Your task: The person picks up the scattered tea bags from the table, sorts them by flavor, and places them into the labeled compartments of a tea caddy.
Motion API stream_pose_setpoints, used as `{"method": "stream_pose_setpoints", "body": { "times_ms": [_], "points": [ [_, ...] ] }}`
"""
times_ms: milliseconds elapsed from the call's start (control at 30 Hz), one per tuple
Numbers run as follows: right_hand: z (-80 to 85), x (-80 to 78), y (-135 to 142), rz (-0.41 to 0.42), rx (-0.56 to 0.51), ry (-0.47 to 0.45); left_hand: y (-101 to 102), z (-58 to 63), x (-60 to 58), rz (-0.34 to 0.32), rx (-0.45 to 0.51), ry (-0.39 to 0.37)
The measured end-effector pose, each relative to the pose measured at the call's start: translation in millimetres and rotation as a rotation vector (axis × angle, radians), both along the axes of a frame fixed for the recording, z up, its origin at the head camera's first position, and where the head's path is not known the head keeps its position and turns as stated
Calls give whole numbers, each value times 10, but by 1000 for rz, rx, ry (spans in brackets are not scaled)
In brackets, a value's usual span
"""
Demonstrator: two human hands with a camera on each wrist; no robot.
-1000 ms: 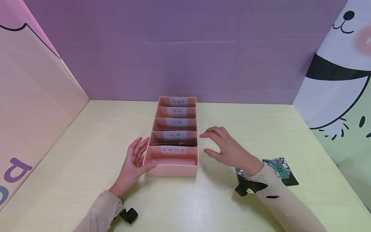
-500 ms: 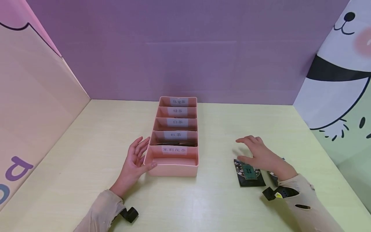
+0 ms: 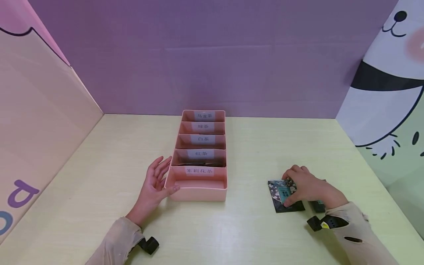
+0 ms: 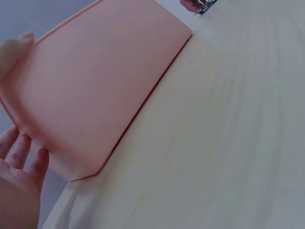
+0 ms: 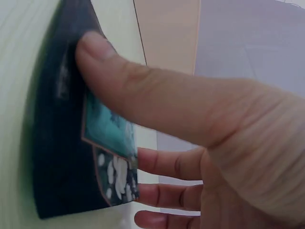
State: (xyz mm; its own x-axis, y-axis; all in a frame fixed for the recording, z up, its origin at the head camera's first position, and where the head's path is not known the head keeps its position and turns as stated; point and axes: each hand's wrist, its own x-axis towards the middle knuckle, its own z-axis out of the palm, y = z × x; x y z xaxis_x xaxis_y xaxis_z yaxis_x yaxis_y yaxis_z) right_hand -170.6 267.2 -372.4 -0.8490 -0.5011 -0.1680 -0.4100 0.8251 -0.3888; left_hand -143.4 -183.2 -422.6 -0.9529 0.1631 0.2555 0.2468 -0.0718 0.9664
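Observation:
A pink divided box with paper labels in Chinese characters on its compartments stands mid-table. My left hand holds its near left corner, thumb on the front rim and fingers along the left side; the left wrist view shows these fingertips against the pink wall. To the right of the box, my right hand grips a dark tea sachet with a teal label and flower print. Its thumb lies on the printed face, and its fingers reach the far edge. The sachet bows under the thumb in the right wrist view.
A second dark sachet lies under my right wrist, mostly hidden. Dark packet edges show in the box's second compartment from the front. A purple wall stands behind the table, with printed panels at either side.
My right hand has moved from beside the box rightward and down to the sachet, and its thumb and fingers have closed on it. The left hand and the box stay put.

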Motion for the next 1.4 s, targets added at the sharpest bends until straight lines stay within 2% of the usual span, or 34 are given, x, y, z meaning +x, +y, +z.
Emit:
{"method": "stream_pose_setpoints", "body": {
  "times_ms": [267, 467, 767, 1000, 1200, 1400],
  "points": [
    [-39, -36, -33, -32, -46, 9, 0, -15, -4, -4, 7, 19],
    [-5, -102, 4, -28, -152, 8, -9, -3, 9, 4, -6, 11],
    [75, -167, 156, -24, -261, 79, -7, 17, 30, 0, -13, 0],
    [134, -224, 139, -89, -327, 115, -5, 18, 9, 0, -6, 12],
    [211, -287, 30, -185, -395, 120, -14, 9, 9, 4, 6, 15],
    [307, -346, -125, -233, -447, 191, 1, 11, 3, -8, 18, 24]
  ]
}}
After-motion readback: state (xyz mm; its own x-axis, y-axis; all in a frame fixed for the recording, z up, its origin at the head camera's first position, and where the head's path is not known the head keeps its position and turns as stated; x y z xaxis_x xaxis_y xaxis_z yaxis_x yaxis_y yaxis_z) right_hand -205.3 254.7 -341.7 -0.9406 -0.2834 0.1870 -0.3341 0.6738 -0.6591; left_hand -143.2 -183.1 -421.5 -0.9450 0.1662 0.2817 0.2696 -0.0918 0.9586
